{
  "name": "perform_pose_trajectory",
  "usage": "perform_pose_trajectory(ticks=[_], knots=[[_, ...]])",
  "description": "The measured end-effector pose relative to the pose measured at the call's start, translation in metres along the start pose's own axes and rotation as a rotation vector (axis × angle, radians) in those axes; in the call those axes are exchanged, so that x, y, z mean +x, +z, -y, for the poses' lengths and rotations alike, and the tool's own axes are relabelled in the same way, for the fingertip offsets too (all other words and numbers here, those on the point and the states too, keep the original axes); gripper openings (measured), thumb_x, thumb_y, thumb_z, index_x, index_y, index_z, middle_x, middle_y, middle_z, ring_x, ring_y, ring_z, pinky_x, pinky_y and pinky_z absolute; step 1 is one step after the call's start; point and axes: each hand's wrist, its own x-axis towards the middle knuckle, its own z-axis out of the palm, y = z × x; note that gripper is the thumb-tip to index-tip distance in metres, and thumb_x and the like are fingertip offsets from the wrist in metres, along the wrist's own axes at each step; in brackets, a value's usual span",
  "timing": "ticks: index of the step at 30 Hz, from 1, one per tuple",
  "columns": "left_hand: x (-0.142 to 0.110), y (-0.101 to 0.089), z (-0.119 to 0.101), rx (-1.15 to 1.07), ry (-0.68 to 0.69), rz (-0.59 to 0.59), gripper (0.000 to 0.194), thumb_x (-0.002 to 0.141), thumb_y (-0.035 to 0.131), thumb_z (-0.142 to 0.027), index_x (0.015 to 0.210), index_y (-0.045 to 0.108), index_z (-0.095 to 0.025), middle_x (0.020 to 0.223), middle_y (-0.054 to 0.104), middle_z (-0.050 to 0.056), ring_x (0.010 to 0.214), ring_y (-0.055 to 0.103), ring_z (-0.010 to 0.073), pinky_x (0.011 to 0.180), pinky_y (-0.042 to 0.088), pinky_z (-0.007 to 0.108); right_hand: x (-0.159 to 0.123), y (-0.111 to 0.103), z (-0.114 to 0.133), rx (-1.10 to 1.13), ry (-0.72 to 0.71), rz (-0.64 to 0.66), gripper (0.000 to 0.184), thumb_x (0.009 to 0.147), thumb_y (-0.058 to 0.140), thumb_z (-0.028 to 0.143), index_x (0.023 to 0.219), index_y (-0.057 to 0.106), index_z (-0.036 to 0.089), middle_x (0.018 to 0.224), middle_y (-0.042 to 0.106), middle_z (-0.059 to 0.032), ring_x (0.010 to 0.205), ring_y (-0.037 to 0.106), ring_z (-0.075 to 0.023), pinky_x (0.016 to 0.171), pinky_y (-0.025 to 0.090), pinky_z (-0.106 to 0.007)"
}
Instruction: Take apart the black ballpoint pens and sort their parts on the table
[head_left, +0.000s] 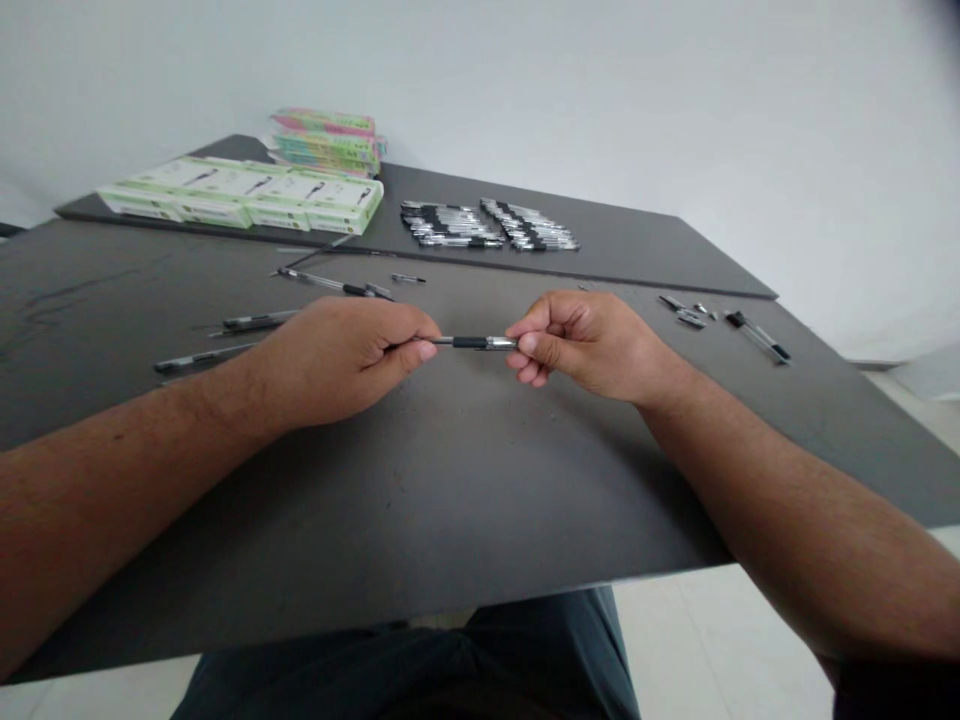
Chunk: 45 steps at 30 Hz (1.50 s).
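Observation:
A pen (pixel 471 343) with a black grip and a clear, silvery tip section lies level between my two hands, above the table. My left hand (pixel 360 352) pinches its left end between thumb and forefinger. At the other end, my right hand (pixel 574 345) holds the clear section with thumb and fingers, the remaining fingers curled below. How far the pen reaches inside each hand is hidden. Beyond my left hand lie more pens (pixel 259 321) and pen parts, some partly covered by my forearm.
White-green boxes (pixel 270 195) stand at the back left, with colourful packets (pixel 326 138) behind. Two bundles of pens (pixel 454 225) lie on the raised back panel (pixel 622 225). Small pen parts (pixel 682 311) and a capped pen (pixel 759 337) lie at right on the grey table (pixel 450 510).

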Motion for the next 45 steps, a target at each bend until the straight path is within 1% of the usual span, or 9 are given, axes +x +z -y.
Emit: perform_pose_trajectory(ticks=[8, 14, 17, 20, 22, 24, 28, 34, 45], knots=[[0.002, 0.0, -0.004, 0.039, 0.007, 0.023, 0.055, 0.109, 0.04, -0.049, 0.122, 0.087, -0.023, 0.105, 0.088, 0.011, 0.099, 0.081, 0.0331, 0.09, 0.06, 0.042, 0.0, 0.001, -0.001, -0.049, -0.023, -0.023, 0.04, 0.092, 0.098, 0.056, 0.103, 0.078, 0.023, 0.089, 0.086, -0.0046, 0.075, 0.08, -0.0195, 0.068, 0.069, -0.033], [0.003, 0.004, -0.003, 0.059, -0.004, 0.026, 0.056, 0.11, 0.039, -0.047, 0.127, 0.086, -0.022, 0.117, 0.089, 0.013, 0.112, 0.082, 0.0358, 0.101, 0.062, 0.048, -0.003, 0.007, 0.013, -0.471, -0.027, -0.038, 0.015, 0.105, 0.073, 0.037, 0.11, 0.08, 0.024, 0.083, 0.083, 0.0003, 0.074, 0.078, -0.0176, 0.075, 0.06, -0.03], [0.002, 0.007, -0.001, -0.015, -0.012, -0.114, 0.055, 0.109, 0.049, -0.05, 0.142, 0.081, -0.02, 0.129, 0.087, 0.015, 0.125, 0.079, 0.036, 0.113, 0.061, 0.05, -0.004, -0.001, 0.019, -0.63, 0.033, -0.066, 0.017, 0.105, 0.069, 0.035, 0.111, 0.081, 0.025, 0.086, 0.083, -0.0004, 0.073, 0.078, -0.0183, 0.075, 0.058, -0.03], [0.002, 0.008, 0.003, -0.087, -0.085, -0.343, 0.061, 0.104, 0.064, -0.052, 0.154, 0.071, -0.017, 0.138, 0.082, 0.018, 0.126, 0.076, 0.0356, 0.112, 0.063, 0.052, 0.002, -0.024, 0.022, -0.674, 0.095, -0.232, 0.022, 0.107, 0.067, 0.036, 0.117, 0.08, 0.023, 0.093, 0.086, -0.0045, 0.071, 0.076, -0.0193, 0.072, 0.059, -0.031], [0.003, 0.009, 0.007, -0.116, -0.111, -0.418, 0.056, 0.104, 0.066, -0.049, 0.151, 0.071, -0.018, 0.134, 0.081, 0.016, 0.122, 0.076, 0.033, 0.111, 0.063, 0.051, 0.015, -0.043, 0.023, -0.727, 0.138, -0.38, 0.024, 0.107, 0.067, 0.034, 0.123, 0.08, 0.021, 0.098, 0.087, -0.0073, 0.071, 0.076, -0.0195, 0.071, 0.059, -0.031], [0.004, 0.011, 0.01, -0.132, -0.103, -0.415, 0.048, 0.104, 0.065, -0.045, 0.143, 0.074, -0.018, 0.126, 0.081, 0.014, 0.118, 0.076, 0.0311, 0.111, 0.063, 0.049, 0.037, -0.061, 0.02, -0.82, 0.171, -0.462, 0.028, 0.108, 0.066, 0.03, 0.129, 0.082, 0.02, 0.103, 0.088, -0.01, 0.077, 0.079, -0.0209, 0.075, 0.06, -0.032], [0.007, 0.019, 0.013, -0.14, -0.049, -0.362, 0.041, 0.103, 0.063, -0.041, 0.13, 0.079, -0.015, 0.114, 0.083, 0.013, 0.111, 0.078, 0.0321, 0.109, 0.062, 0.05, 0.096, -0.079, 0.003, -0.987, 0.115, -0.419, 0.034, 0.111, 0.061, 0.026, 0.135, 0.083, 0.016, 0.114, 0.09, -0.0131, 0.091, 0.083, -0.0248, 0.084, 0.063, -0.036], [0.007, 0.029, 0.019, -0.161, 0.003, -0.366, 0.033, 0.103, 0.063, -0.037, 0.124, 0.079, -0.017, 0.109, 0.084, 0.011, 0.107, 0.079, 0.0308, 0.107, 0.062, 0.049, 0.16, -0.068, -0.034, -1.162, 0.127, -0.361, 0.033, 0.11, 0.064, 0.024, 0.131, 0.088, 0.02, 0.124, 0.091, -0.0123, 0.117, 0.082, -0.0296, 0.106, 0.06, -0.038], [0.005, 0.027, 0.015, -0.174, 0.02, -0.285, 0.028, 0.105, 0.065, -0.029, 0.125, 0.08, -0.016, 0.111, 0.083, 0.012, 0.106, 0.079, 0.0302, 0.104, 0.061, 0.045, 0.195, -0.064, -0.049, -1.294, 0.182, -0.359, 0.033, 0.107, 0.073, 0.029, 0.136, 0.087, 0.02, 0.134, 0.087, -0.0168, 0.13, 0.079, -0.0366, 0.114, 0.059, -0.044]])
